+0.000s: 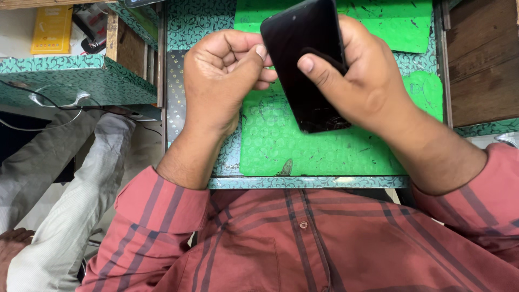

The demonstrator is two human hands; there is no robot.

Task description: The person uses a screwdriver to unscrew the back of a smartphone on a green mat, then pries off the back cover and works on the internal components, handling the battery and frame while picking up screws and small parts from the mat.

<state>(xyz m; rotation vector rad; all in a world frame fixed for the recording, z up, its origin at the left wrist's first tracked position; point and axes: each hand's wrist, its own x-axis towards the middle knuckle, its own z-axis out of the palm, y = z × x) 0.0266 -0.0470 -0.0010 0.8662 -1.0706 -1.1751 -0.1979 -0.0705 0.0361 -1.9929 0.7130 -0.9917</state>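
Both hands, left (227, 75) and right (357, 75), apparently pinch the black phone (308, 59).

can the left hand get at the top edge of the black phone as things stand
Probably yes: the left hand already has its thumb against the black phone near that edge, and nothing lies between them; the right hand grips lower down.

Single head-worn view, steeply downward, close over the green mat (303, 146).

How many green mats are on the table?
2. One big green mat lies under the hands and the black phone. The second green mat lies at the table's far edge. Others may be hidden.
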